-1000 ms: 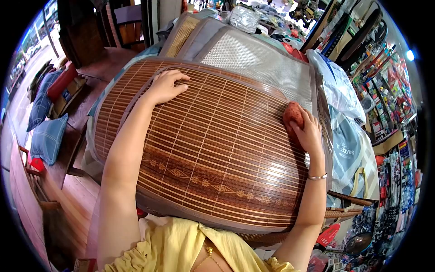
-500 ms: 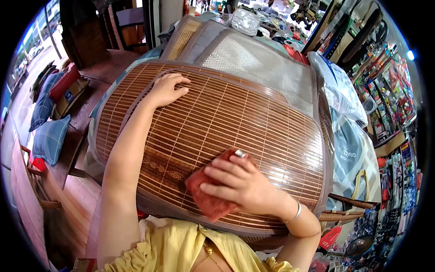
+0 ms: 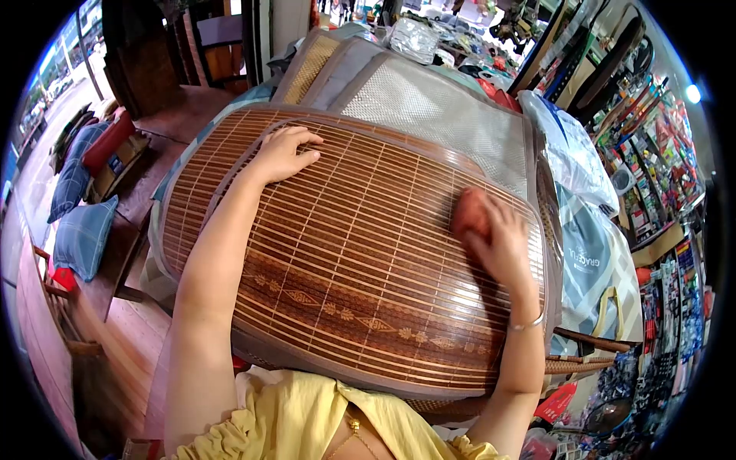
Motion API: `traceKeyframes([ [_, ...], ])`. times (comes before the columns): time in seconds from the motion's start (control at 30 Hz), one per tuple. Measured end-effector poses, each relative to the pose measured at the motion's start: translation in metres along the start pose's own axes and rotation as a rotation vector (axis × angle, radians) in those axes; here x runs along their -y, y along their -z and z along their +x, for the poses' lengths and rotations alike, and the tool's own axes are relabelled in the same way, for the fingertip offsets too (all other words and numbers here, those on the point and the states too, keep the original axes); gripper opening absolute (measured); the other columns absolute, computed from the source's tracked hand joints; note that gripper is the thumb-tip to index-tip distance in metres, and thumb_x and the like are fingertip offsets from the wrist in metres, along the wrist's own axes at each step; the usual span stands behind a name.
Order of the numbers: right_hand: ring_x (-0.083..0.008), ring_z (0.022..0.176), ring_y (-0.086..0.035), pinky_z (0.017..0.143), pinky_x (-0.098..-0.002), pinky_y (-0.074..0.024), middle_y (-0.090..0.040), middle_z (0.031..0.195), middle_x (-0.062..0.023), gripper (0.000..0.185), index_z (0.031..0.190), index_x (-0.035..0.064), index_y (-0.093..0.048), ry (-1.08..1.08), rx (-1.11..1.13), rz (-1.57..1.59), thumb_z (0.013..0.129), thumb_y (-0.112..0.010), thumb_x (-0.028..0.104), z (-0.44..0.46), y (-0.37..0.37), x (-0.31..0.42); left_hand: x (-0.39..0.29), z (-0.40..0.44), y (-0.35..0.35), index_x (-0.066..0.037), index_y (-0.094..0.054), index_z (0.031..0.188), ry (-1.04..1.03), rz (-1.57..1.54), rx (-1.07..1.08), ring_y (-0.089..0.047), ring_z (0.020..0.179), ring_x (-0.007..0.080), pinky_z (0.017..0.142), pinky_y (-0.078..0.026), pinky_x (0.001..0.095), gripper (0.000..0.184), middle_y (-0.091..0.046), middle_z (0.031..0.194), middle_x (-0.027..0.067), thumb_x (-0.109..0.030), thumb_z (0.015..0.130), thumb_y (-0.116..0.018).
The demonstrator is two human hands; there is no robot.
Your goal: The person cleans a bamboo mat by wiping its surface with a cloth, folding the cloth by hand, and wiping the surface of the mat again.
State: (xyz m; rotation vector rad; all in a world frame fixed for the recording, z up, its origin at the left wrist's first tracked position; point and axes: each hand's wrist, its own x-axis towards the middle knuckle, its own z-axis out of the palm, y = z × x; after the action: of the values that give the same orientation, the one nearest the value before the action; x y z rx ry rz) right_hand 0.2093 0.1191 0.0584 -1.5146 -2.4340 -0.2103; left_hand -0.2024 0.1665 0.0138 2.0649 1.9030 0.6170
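Observation:
A brown bamboo mat (image 3: 345, 230) with a grey cloth border and a dark patterned band lies spread in front of me. My left hand (image 3: 285, 155) rests flat near its far left part, fingers apart and holding nothing. On the right side of the mat, my right hand (image 3: 500, 236) grips a bunched reddish cloth (image 3: 471, 213) against the slats. That hand is slightly blurred. A silver bangle (image 3: 527, 325) circles my right wrist.
Behind the bamboo mat lies a silvery woven mat (image 3: 429, 107). Plastic-wrapped bedding (image 3: 586, 245) stands at the right, beside shelves of small goods (image 3: 659, 176). Blue checked cushions (image 3: 86, 236) sit on a wooden bench at the left.
My right hand has moved with the cloth from the near middle of the mat to its far right, uncovering the patterned band. My left hand has stayed in place.

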Motion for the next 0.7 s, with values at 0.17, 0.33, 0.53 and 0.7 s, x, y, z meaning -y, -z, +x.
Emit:
traceKeyframes([
  [0.17,-0.0346,0.128,-0.043,0.108,-0.0516,-0.031,-0.048,0.136,-0.015,0.076,0.137,0.015,-0.049,0.635,0.115,0.308,0.068,-0.079,0.025,-0.025,0.025,0.093,0.0,-0.001,0.001,-0.02,-0.06,0.127,-0.012,0.017,0.0,-0.035,0.137,0.0295,0.114,-0.022,0.0483,0.039,-0.044,0.144,0.0093,-0.033,0.091,-0.062],
  [0.33,-0.0307,0.13,-0.043,0.108,-0.0493,-0.0324,-0.048,0.138,-0.0115,0.074,0.136,0.0167,-0.051,0.848,0.183,0.39,0.068,-0.078,0.028,-0.034,0.021,0.103,-0.006,-0.002,0.003,-0.02,-0.059,0.128,0.031,-0.004,0.028,-0.033,0.138,0.0294,0.114,-0.023,0.0489,0.04,-0.043,0.145,0.0098,-0.032,0.091,-0.062],
  [0.53,-0.0315,0.128,-0.045,0.111,-0.0488,-0.0303,-0.048,0.139,-0.0127,0.074,0.137,0.0138,-0.048,0.255,0.022,0.179,0.069,-0.077,0.011,0.001,0.001,0.015,0.001,-0.001,-0.003,-0.02,-0.061,0.125,0.019,-0.012,-0.03,-0.036,0.136,0.0271,0.114,-0.019,0.0473,0.04,-0.047,0.142,0.0075,-0.038,0.09,-0.059],
  [0.7,-0.033,0.128,-0.044,0.11,-0.048,-0.03,-0.05,0.138,-0.0135,0.065,0.139,0.0124,-0.048,-0.103,-0.075,0.024,0.08,-0.073,0.024,0.004,-0.007,-0.047,-0.001,-0.002,-0.002,-0.019,-0.061,0.125,0.002,0.0,-0.036,-0.036,0.136,0.0269,0.114,-0.02,0.0467,0.04,-0.047,0.142,0.0082,-0.038,0.09,-0.059],
])
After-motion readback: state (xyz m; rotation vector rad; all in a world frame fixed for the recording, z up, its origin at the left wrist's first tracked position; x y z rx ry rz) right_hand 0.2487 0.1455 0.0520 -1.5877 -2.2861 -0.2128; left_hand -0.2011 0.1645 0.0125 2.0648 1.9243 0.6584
